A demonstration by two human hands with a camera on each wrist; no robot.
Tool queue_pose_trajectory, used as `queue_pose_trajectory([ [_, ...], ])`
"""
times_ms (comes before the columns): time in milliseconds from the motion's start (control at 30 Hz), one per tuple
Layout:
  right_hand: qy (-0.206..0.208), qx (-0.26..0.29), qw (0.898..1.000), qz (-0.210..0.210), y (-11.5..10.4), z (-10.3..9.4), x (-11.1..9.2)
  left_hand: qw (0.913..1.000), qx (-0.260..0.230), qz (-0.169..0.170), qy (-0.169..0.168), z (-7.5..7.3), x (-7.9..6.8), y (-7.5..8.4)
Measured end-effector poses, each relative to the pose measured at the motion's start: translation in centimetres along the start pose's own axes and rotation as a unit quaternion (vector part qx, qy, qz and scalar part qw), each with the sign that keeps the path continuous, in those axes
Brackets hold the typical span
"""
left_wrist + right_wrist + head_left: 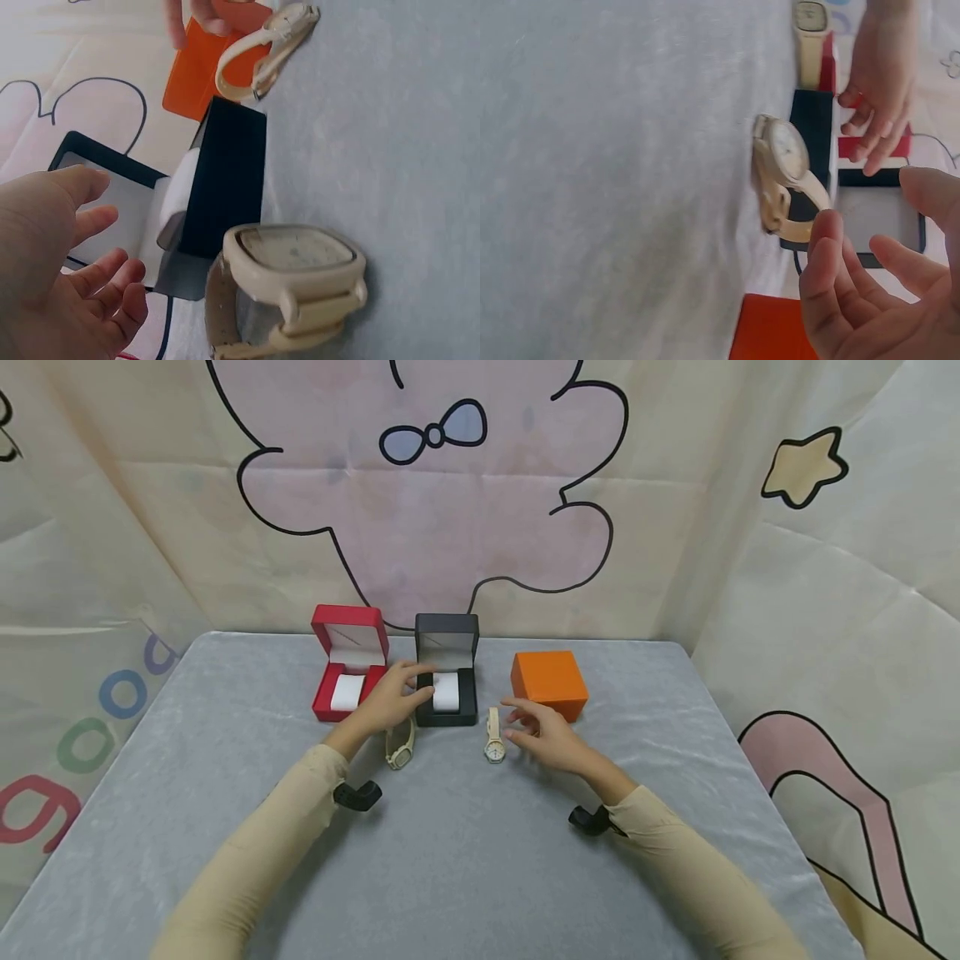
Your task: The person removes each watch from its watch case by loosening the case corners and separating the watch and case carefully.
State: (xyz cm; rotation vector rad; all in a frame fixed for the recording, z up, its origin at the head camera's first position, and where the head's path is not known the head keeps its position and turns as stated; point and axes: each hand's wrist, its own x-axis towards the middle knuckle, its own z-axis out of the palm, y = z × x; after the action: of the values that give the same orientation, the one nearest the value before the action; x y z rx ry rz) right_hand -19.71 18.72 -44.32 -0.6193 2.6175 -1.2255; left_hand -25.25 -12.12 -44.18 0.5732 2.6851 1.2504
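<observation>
Above the left edge of an open black watch box (467,714) hangs my left hand (388,700), fingers loosely spread and holding nothing. The box has a white cushion (447,693) inside. Just below that hand lies a cream watch with a squarish case (296,259), its strap buckled into a loop. My right hand (547,739) hovers beside a cream watch with a round dial (494,750). Its fingers are loosely curved and its palm holds nothing. In the right wrist view the fingertips overlap the round watch's strap (801,229); whether they touch it I cannot tell.
An open red watch box (323,693) with a white cushion stands left of the black one, partly behind my left hand. An orange box (551,678) sits behind my right hand. Grey cloth covers the table (465,868), and a printed curtain (660,460) hangs behind it.
</observation>
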Motion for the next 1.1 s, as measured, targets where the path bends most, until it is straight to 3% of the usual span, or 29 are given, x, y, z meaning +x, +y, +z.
queue_pose_trajectory([
  [167,0.035,0.026,0.999,-0.028,0.0,-1.0,-0.9,0.9998,-0.001,0.015,0.010,0.4,-0.1,0.9],
  [500,0.073,0.076,0.994,-0.032,0.7,-3.2,-2.6,0.9972,-0.012,0.067,0.029,1.6,-0.2,3.3],
  [833,0.119,0.082,0.989,-0.044,2.1,-5.7,-3.9,0.9970,-0.027,0.069,0.022,2.8,-0.1,4.9],
  [1100,0.163,0.064,0.984,-0.031,3.6,-7.3,-4.0,0.9964,-0.041,0.074,0.005,3.8,1.0,5.6],
])
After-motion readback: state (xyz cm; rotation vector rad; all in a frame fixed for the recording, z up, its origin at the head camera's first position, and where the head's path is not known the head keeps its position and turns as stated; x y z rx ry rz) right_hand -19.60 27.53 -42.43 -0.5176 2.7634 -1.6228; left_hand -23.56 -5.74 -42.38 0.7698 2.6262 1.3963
